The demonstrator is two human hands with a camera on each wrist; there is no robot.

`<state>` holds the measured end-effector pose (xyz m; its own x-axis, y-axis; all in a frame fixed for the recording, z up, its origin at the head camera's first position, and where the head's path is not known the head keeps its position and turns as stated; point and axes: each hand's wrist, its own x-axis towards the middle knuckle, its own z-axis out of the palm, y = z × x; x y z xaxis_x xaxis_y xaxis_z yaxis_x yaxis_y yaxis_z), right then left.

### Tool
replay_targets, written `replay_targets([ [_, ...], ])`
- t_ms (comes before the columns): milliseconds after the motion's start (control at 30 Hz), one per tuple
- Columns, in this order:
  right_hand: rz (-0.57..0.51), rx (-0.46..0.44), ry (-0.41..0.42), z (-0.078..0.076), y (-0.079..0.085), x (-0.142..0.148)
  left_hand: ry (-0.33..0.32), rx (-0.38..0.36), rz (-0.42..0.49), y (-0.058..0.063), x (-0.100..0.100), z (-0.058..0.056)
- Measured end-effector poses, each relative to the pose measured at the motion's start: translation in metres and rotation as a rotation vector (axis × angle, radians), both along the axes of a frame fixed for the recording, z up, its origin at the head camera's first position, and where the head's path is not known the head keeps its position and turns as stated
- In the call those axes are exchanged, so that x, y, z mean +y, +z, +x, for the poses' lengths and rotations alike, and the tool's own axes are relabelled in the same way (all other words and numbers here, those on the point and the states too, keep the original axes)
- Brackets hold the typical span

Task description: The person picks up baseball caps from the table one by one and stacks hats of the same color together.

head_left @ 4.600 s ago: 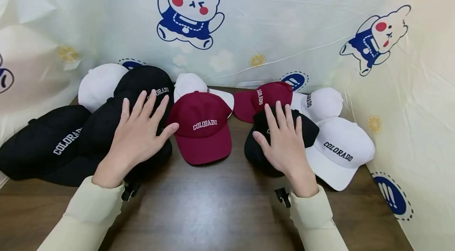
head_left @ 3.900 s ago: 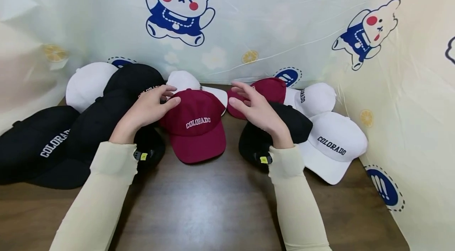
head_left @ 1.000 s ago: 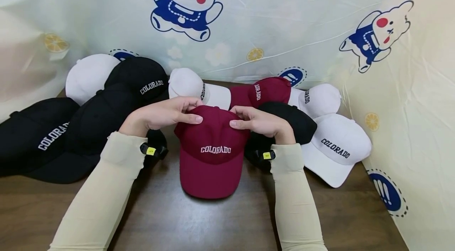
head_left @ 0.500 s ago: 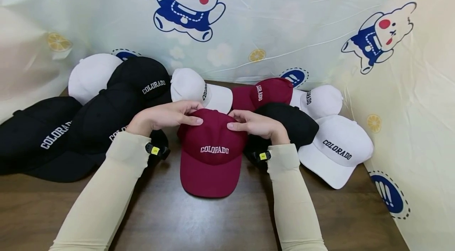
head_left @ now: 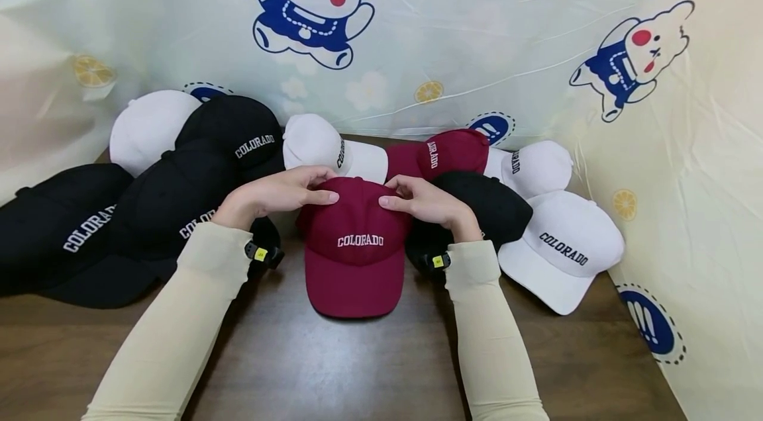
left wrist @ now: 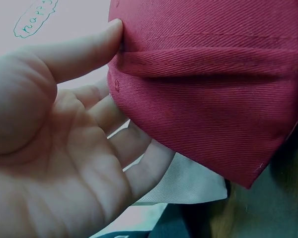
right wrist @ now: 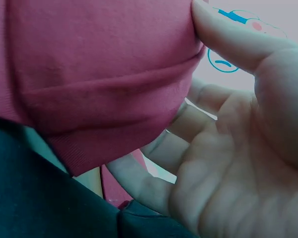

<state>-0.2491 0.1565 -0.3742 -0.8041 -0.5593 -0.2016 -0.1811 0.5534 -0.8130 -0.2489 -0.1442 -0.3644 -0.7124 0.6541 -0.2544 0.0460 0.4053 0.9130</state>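
Observation:
A maroon baseball cap point(head_left: 359, 275) with white COLORADO lettering faces the person in the middle of the head view. My left hand point(head_left: 280, 194) grips its upper left side, thumb on the front of the crown and fingers behind. On the opposite side my right hand point(head_left: 430, 201) pinches the crown the same way. Folded maroon cloth of the cap point(left wrist: 208, 94) fills much of the left wrist view, where the left thumb presses its edge. In the right wrist view the cap's fabric point(right wrist: 104, 64) lies between thumb and fingers. The cap's back is hidden.
Several black caps point(head_left: 179, 202) and a white cap point(head_left: 152, 130) crowd the left. Behind the held cap are a white cap point(head_left: 312, 143) and another maroon cap point(head_left: 456, 153). A black cap point(head_left: 485, 206) and white caps point(head_left: 575, 235) stand right, on a brown table point(head_left: 334, 374).
Both hands have gone from lying flat over black caps to holding the maroon cap. That cap has come toward the person, off the white cap behind; lately it moved slightly back.

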Motion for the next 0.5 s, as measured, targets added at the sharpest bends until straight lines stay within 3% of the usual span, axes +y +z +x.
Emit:
replay_targets([
  [300, 0.062, 0.042, -0.016, 0.000, 0.002, 0.001, 0.038, 0.032, -0.024, -0.004, 0.003, -0.002],
  [500, 0.076, 0.061, -0.034, 0.003, 0.012, 0.005, 0.084, 0.106, -0.059, 0.003, 0.001, -0.001],
])
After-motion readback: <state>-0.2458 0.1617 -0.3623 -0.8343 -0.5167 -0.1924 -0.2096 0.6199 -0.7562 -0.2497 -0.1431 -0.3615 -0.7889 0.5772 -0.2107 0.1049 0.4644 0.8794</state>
